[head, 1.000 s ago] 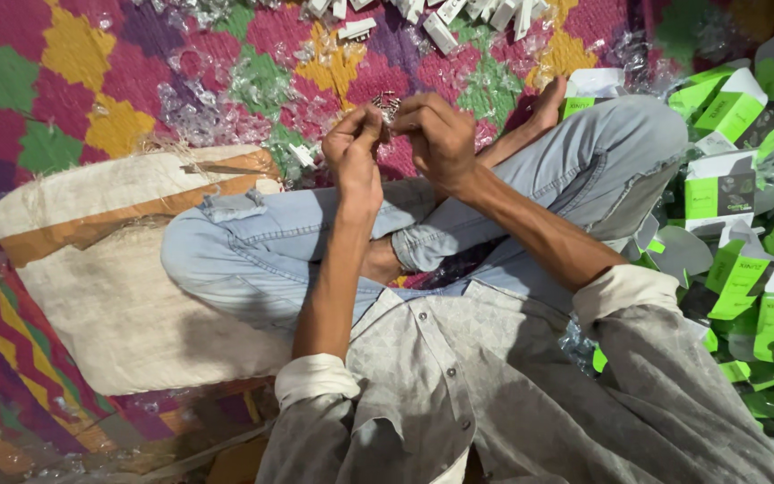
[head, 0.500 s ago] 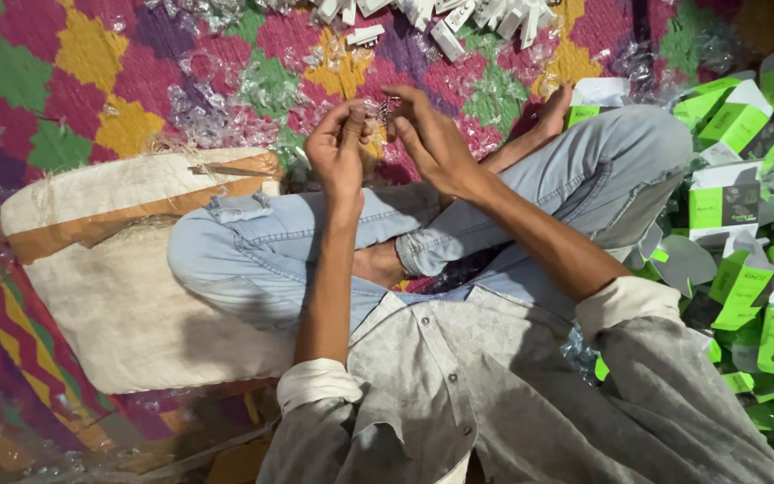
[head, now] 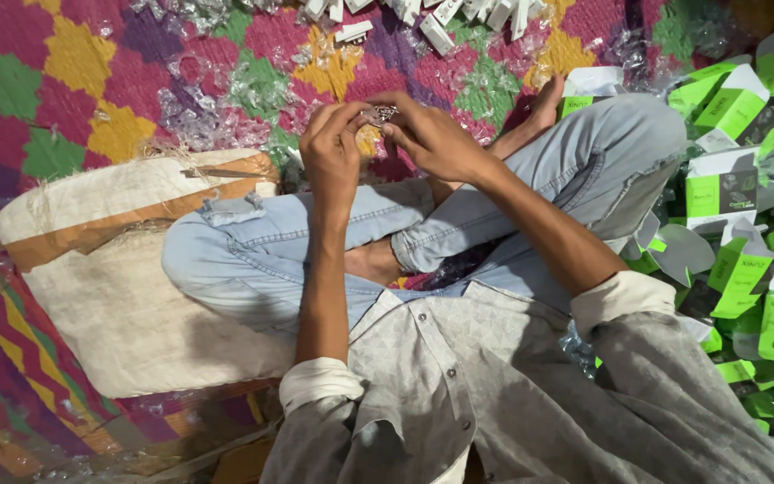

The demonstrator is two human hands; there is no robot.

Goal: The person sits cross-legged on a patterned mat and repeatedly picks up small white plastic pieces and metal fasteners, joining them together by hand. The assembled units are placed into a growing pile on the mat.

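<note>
Left hand and right hand: raised together above the crossed legs in blue jeans, fingertips of both pinching one small shiny metal piece between them. White woven sack: beside the left knee. Green-and-white cartons: heaped at right. Small white parts: scattered on the patterned mat.

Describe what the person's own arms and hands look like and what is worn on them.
Both arms are bare from wrist to elbow. Each pale cream shirt sleeve, the left sleeve and the right sleeve, is rolled into a thick cuff near the elbow. The left hand and right hand show no gloves; no watch or bracelet is visible.
</note>
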